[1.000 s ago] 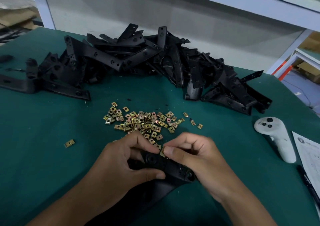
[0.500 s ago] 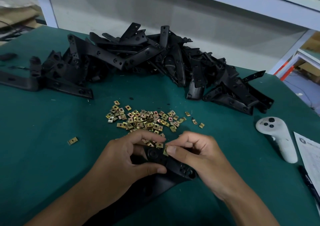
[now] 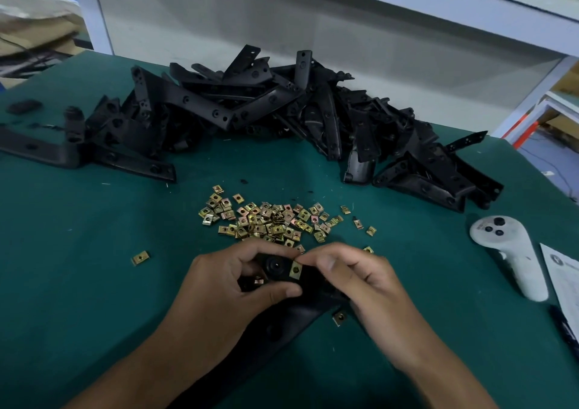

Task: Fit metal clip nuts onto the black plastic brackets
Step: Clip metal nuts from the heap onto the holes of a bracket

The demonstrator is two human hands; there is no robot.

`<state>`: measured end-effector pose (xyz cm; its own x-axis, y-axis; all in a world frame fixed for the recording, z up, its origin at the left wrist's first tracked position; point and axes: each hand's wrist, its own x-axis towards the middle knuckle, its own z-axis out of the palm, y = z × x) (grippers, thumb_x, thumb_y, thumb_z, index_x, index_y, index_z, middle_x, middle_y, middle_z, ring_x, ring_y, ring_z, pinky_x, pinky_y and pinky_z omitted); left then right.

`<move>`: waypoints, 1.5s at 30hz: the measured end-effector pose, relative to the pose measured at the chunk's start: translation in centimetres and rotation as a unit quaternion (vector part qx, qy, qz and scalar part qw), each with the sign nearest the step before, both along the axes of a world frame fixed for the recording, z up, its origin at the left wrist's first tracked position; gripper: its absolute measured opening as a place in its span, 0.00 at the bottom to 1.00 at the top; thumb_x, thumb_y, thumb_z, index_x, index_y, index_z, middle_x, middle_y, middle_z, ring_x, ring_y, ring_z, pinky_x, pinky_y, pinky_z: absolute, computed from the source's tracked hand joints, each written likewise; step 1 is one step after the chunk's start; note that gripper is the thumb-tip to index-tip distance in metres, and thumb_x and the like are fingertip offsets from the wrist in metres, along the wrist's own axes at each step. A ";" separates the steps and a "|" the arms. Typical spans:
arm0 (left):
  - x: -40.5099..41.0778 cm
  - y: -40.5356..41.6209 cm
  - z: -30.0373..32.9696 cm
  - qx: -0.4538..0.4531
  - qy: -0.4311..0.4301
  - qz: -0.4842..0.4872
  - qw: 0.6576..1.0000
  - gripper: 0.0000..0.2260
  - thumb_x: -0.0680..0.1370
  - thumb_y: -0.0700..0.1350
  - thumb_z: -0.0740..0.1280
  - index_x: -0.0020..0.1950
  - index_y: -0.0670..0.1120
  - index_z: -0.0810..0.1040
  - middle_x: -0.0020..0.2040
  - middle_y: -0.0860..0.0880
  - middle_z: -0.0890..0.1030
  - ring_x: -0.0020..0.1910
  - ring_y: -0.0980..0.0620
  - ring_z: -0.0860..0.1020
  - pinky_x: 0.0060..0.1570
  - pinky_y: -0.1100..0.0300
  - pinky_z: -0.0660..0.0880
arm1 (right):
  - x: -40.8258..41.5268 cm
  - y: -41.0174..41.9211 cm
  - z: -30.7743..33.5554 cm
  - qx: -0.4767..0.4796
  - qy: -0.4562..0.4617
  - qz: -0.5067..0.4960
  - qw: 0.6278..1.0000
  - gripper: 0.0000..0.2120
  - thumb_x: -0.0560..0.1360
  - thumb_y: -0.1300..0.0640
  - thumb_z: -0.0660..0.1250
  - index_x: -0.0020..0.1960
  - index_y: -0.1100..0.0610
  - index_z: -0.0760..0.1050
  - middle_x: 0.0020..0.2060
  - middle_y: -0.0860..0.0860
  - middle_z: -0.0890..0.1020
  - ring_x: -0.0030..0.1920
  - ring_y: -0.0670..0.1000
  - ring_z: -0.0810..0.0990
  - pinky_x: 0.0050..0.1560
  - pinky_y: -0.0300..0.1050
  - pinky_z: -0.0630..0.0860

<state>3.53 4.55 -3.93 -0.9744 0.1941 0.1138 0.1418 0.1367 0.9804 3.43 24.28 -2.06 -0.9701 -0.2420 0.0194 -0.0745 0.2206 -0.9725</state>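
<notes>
My left hand (image 3: pixel 225 286) grips the end of a black plastic bracket (image 3: pixel 277 266) near the table's front, thumb under it and fingers over the top. A brass-coloured clip nut (image 3: pixel 295 270) sits on the bracket's edge beside its round hole, and my right hand (image 3: pixel 354 280) pinches it there with thumb and forefinger. The rest of the bracket runs down between my forearms, partly hidden. A spread of loose clip nuts (image 3: pixel 272 219) lies just beyond my hands. Behind it a big heap of black brackets (image 3: pixel 282 114) stretches across the table.
Single stray nuts lie at the left (image 3: pixel 139 257) and under my right wrist (image 3: pixel 340 317). A white hand controller (image 3: pixel 510 255), a sheet of paper (image 3: pixel 564 280) and a black pen (image 3: pixel 565 330) lie at the right edge. The table has a green mat (image 3: pixel 78 283).
The clip nut, earlier hidden under my right fingertips, now shows seated on the bracket's edge. My right fingers have shifted slightly; my left hand keeps its grip.
</notes>
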 end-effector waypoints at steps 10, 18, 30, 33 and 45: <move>-0.7 -0.9 -0.3 0.011 0.001 0.039 0.999 0.16 0.68 0.65 0.75 0.53 0.64 0.81 0.43 0.52 0.86 0.41 0.47 0.84 0.43 0.53 0.83 | -2.0 2.3 -0.2 -0.456 -0.217 -0.083 0.859 0.30 0.68 0.80 0.55 0.67 0.63 0.71 0.61 0.65 0.81 0.61 0.59 0.83 0.54 0.48 0.82; -0.6 -0.8 -0.5 0.031 -0.006 0.017 0.999 0.19 0.65 0.62 0.75 0.54 0.63 0.81 0.46 0.52 0.87 0.43 0.49 0.85 0.46 0.56 0.83 | -1.8 2.2 0.1 -0.368 -0.170 -0.045 0.913 0.23 0.76 0.70 0.63 0.70 0.61 0.70 0.63 0.61 0.81 0.65 0.57 0.80 0.55 0.41 0.80; -0.4 -0.7 -0.4 0.029 0.015 -0.004 0.999 0.18 0.65 0.62 0.74 0.53 0.62 0.82 0.44 0.55 0.86 0.38 0.58 0.83 0.38 0.70 0.77 | -1.4 1.5 0.3 -0.240 -0.132 -0.050 0.961 0.13 0.68 0.53 0.75 0.52 0.49 0.85 0.52 0.56 0.86 0.49 0.48 0.85 0.45 0.39 0.80; -0.4 -0.7 -0.3 0.021 0.018 -0.002 1.000 0.16 0.67 0.62 0.76 0.53 0.62 0.82 0.44 0.56 0.85 0.36 0.61 0.81 0.36 0.70 0.76 | -1.4 1.5 0.1 -0.234 -0.127 -0.030 0.963 0.07 0.71 0.52 0.73 0.49 0.47 0.84 0.53 0.57 0.86 0.47 0.47 0.84 0.46 0.44 0.80; 0.2 -0.5 0.3 -0.064 0.078 0.033 0.994 0.13 0.67 0.60 0.72 0.51 0.67 0.80 0.42 0.64 0.84 0.38 0.63 0.82 0.34 0.76 0.72 | -0.9 1.5 -0.1 -0.082 -0.056 -0.011 0.995 0.07 0.71 0.46 0.74 0.46 0.47 0.82 0.37 0.44 0.82 0.38 0.43 0.76 0.37 0.34 0.71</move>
<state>3.76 4.03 -3.59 -0.9577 0.1531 0.2438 0.2782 0.2736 0.9207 2.56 25.75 -2.16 -0.9733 -0.2235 -0.0514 0.0393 0.0583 -0.9975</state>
